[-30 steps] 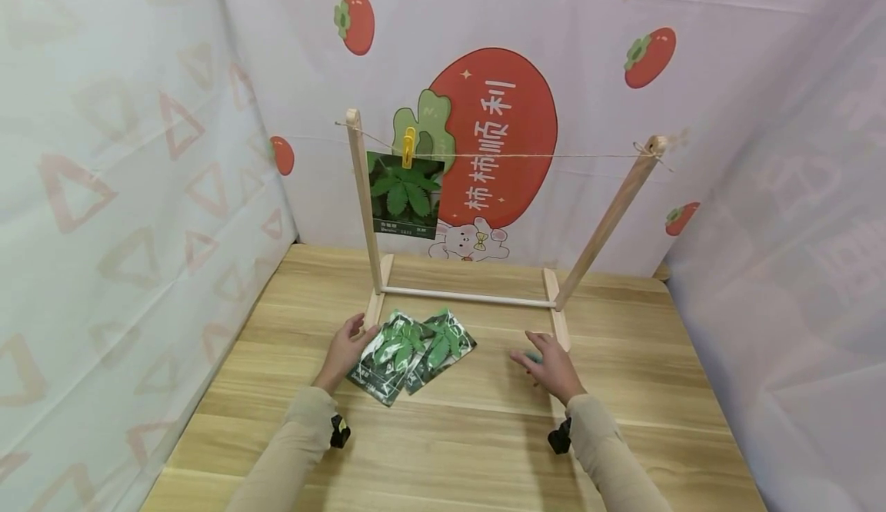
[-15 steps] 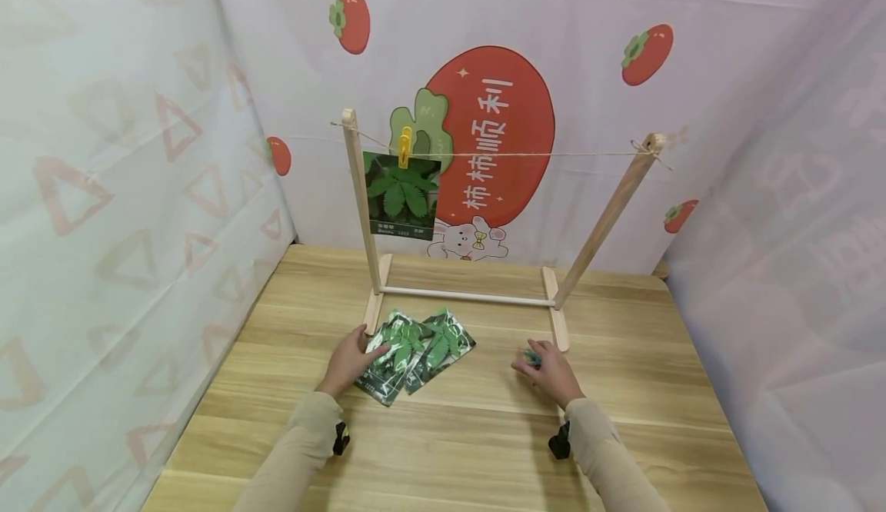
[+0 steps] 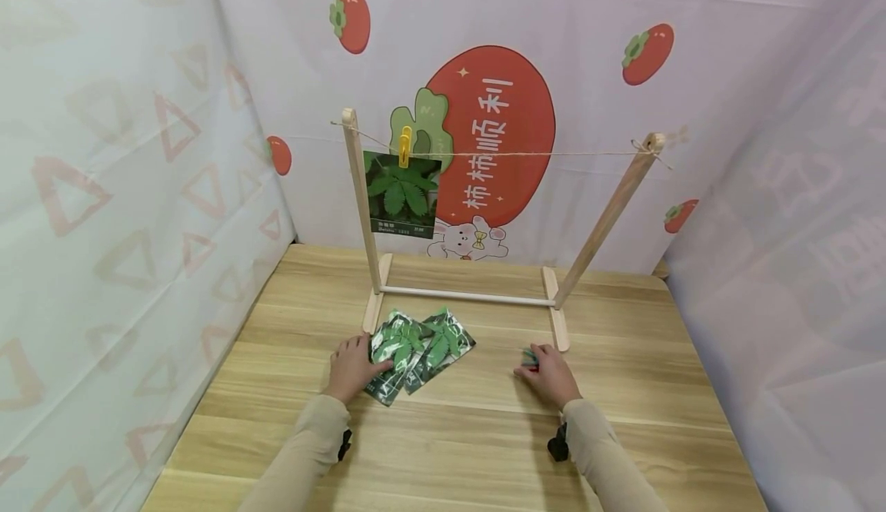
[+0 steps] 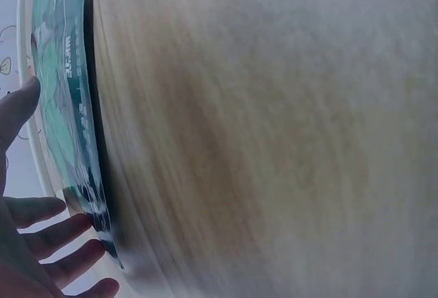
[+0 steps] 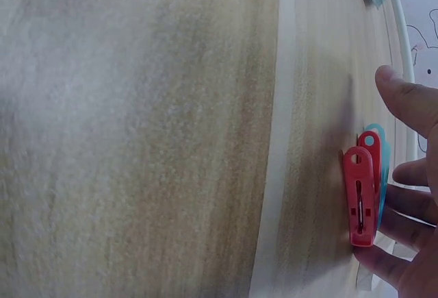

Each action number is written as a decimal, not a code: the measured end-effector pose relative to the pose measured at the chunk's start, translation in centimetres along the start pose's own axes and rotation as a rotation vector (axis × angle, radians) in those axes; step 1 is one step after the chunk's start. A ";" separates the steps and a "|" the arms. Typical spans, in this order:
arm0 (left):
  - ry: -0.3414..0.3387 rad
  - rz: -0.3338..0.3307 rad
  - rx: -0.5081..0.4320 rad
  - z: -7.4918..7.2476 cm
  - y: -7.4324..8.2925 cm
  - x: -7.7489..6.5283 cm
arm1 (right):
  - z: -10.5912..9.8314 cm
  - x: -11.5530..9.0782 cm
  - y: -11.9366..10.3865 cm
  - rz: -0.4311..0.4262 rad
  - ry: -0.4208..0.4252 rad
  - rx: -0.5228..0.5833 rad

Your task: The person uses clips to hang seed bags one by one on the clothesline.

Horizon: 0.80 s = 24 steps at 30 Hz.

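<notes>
Two glossy green seed packets, a left packet (image 3: pixel 396 354) and a right packet (image 3: pixel 441 349), lie overlapping on the wooden table. My left hand (image 3: pixel 351 370) is at the left packet's outer edge, thumb over it and fingers spread along its side in the left wrist view. On the right, my right hand (image 3: pixel 551 377) reaches down around a small group of clothespins. Up close these are a red clothespin (image 5: pixel 361 195), another red one behind it and a teal clothespin (image 5: pixel 384 175). The fingers touch or lie beside them, and the thumb (image 5: pixel 407 99) stands apart.
Behind the packets stands a wooden rack (image 3: pixel 604 224) with a twine line (image 3: pixel 547 154) between its posts. A yellow clothespin (image 3: pixel 404 147) holds another seed packet (image 3: pixel 403 197) at the line's left end. Printed cloth walls (image 3: pixel 124 189) enclose the table (image 3: pixel 443 450).
My left hand has shifted slightly down and right, its thumb further over the left packet. My right hand has lowered a little at the clothespins. The packets have barely moved.
</notes>
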State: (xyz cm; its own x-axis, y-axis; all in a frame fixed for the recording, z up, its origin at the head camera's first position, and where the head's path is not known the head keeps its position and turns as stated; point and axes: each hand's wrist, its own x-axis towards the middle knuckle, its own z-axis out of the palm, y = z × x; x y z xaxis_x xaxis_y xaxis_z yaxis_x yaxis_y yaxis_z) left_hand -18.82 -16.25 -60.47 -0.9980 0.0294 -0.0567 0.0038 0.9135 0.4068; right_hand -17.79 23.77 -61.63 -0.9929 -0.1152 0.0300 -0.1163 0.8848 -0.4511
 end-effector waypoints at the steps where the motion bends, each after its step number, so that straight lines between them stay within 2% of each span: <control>1: 0.009 0.003 0.004 0.1 0.0 0.0 | 0.1 0.0 0.0 0.003 -0.004 -0.006; 7: 0.034 -0.020 0.049 0.8 0.1 0.2 | 0.3 0.1 -0.4 -0.003 0.013 -0.031; 16: 0.031 -0.067 0.001 0.9 0.3 0.4 | 0.6 0.0 -0.6 -0.027 0.048 -0.061; 24: 0.056 -0.065 -0.027 1.1 -0.1 0.3 | 0.6 0.2 -0.9 -0.019 0.079 -0.088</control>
State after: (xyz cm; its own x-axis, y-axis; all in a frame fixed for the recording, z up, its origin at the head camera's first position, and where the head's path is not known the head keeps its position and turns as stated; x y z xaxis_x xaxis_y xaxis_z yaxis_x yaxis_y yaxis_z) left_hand -19.04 -15.87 -61.47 -0.9981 -0.0528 -0.0326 -0.0616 0.9014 0.4285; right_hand -17.89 22.72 -61.77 -0.9890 -0.0991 0.1094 -0.1331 0.9195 -0.3699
